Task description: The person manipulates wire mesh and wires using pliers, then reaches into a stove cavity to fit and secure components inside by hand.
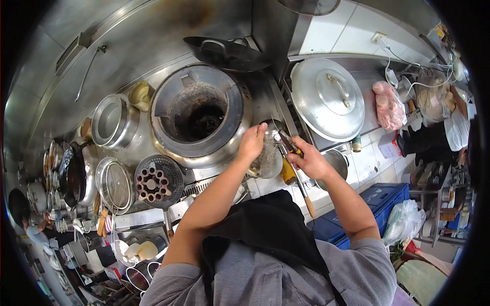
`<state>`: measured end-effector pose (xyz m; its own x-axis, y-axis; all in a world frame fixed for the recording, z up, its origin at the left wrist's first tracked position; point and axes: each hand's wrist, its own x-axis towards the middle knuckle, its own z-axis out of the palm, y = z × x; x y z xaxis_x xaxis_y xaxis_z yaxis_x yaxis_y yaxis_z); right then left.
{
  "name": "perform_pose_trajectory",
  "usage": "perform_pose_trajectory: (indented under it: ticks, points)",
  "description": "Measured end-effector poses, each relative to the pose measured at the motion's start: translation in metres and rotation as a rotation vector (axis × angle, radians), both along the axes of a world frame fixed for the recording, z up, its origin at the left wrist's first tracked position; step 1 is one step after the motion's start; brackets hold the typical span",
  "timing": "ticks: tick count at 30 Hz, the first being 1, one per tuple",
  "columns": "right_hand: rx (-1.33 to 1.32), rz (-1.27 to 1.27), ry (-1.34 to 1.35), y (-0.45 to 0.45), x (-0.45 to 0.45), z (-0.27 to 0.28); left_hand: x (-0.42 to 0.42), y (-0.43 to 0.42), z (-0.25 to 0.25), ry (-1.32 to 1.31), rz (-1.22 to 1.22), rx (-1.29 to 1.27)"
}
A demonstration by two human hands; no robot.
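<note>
Dark at its handle, a slim tool (290, 143) lies inside the right hand (312, 160), just right of the frame's centre, with the fingers closed around it. Immediately to its left is a greyish rounded vessel (266, 164); the left hand (251, 143) reaches its left edge with fingers bent, though I cannot tell how firmly they hold it. Just below the right hand are a yellow object (288, 175) and a rod with a wooden end (310, 207). Farther out, a round burner (162, 127) fills the upper left of centre, a metal lid (312, 109) the upper right, and a blue crate (385, 198) the lower right.
</note>
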<state>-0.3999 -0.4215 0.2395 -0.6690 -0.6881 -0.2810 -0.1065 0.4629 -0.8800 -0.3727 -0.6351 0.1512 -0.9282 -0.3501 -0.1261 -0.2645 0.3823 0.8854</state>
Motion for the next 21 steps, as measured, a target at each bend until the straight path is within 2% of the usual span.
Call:
perform_pose_trajectory:
  ticks: [5,8,10,12,14,15,16,18,19,21]
  points:
    - [0.004,-0.053,-0.059,0.015,0.005,-0.009,0.011,0.013,-0.037,0.072,-0.202,-0.089]
    - [-0.007,-0.04,-0.041,0.021,0.009,-0.019,0.025,0.001,-0.021,0.057,-0.332,-0.069]
    - [-0.008,-0.049,-0.051,0.023,0.012,-0.026,0.032,-0.009,0.004,0.108,-0.519,-0.251]
    - [-0.033,-0.069,-0.094,0.02,0.013,-0.03,0.033,-0.015,0.025,0.099,-0.568,-0.251]
    - [-0.04,-0.041,-0.137,0.016,0.014,-0.03,0.031,-0.017,0.052,0.048,-0.464,0.389]
    - [-0.08,-0.028,-0.164,0.014,0.016,-0.033,0.029,-0.015,0.056,0.122,-0.47,0.585]
    - [-0.119,-0.015,-0.191,0.012,0.018,-0.038,0.028,-0.015,0.057,0.122,-0.462,0.582]
    - [-0.16,-0.008,-0.233,0.006,0.021,-0.04,0.028,-0.012,0.061,0.152,-0.419,0.772]
    - [-0.201,0.005,-0.256,0.004,0.023,-0.04,0.03,-0.01,0.064,0.166,-0.334,0.77]
    - [-0.253,0.023,-0.295,-0.003,0.027,-0.033,0.035,-0.013,0.057,0.178,-0.312,0.796]
